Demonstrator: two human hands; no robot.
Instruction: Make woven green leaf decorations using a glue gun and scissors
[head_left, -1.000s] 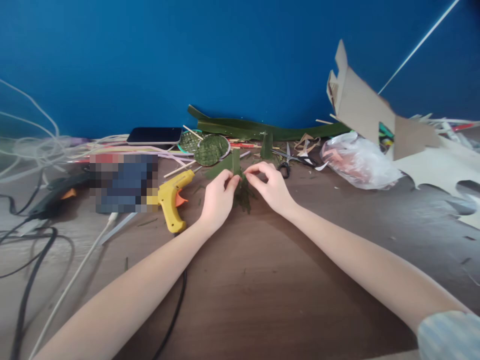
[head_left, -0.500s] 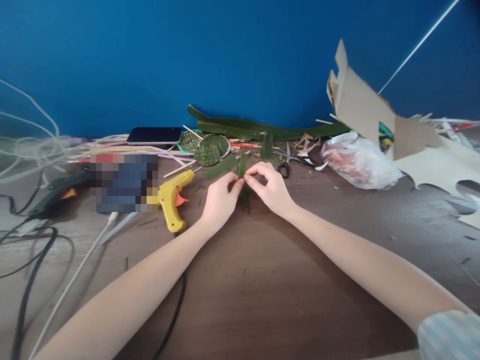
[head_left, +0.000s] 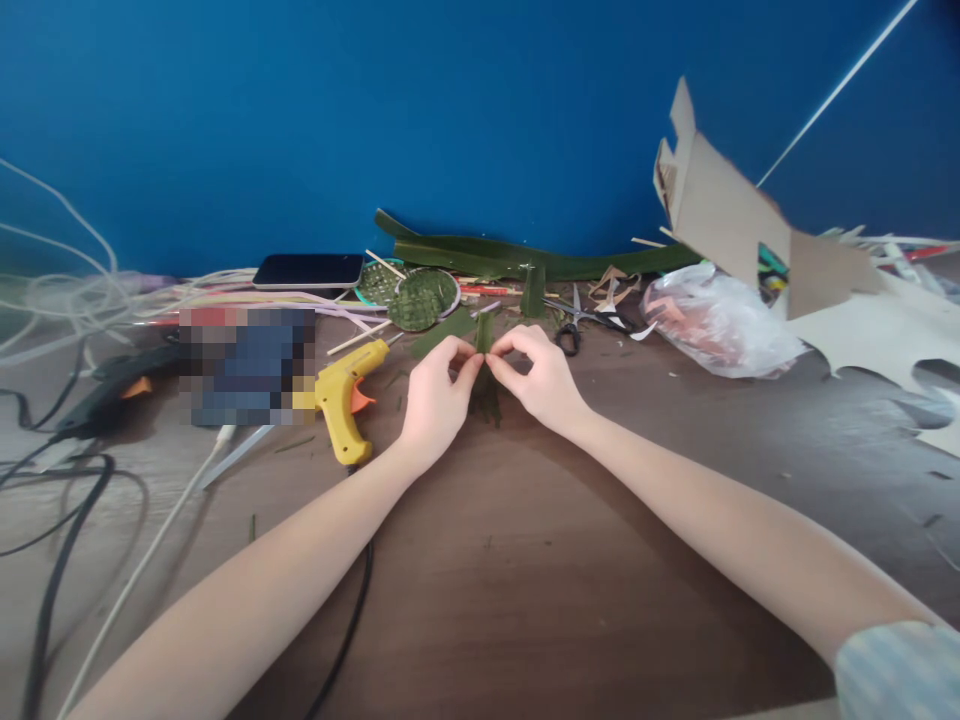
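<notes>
A deep blue wall (head_left: 480,110) fills the upper half of the view, from 9 o'clock round to 3 o'clock, plain and matte. It darkens toward the top corner at 1 o'clock. A thin white line (head_left: 840,85) runs slantwise across it at 2 o'clock. Below, a dark brown wood-grain counter (head_left: 525,560) meets the wall along its far edge and spreads down to 6 o'clock. The light is soft and even, and shadows on the counter are faint. Pale cords (head_left: 52,290) loop against the wall at 9 o'clock, and black cables (head_left: 45,590) trail over the counter at 8 o'clock. Bent cardboard (head_left: 720,210) stands before the wall at 2 o'clock.
</notes>
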